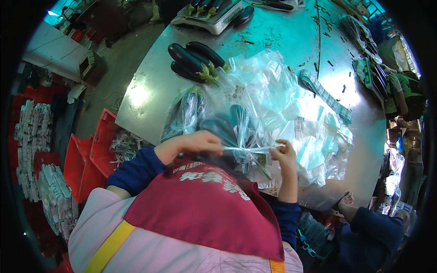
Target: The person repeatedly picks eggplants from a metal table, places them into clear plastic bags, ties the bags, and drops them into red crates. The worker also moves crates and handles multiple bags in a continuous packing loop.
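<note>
Close to the table's near edge lies a clear plastic bag with dark eggplants inside. Its gathered top is drawn into a knot, with ends pulled out to both sides. My left hand grips the left end, slightly blurred. Pinched between the fingers of my right hand is the other end. Just left of it, a second tied bag of eggplants rests on the metal table. Loose eggplants lie beyond, their green stems towards me. Spread to the right are many empty clear bags, some bearing printed labels.
A scale holding eggplants stands at the far side. A strip of printed labels curls across the metal table. Red crates stand at left, beside bagged produce. Another person's arm reaches the right edge; someone else works farther right.
</note>
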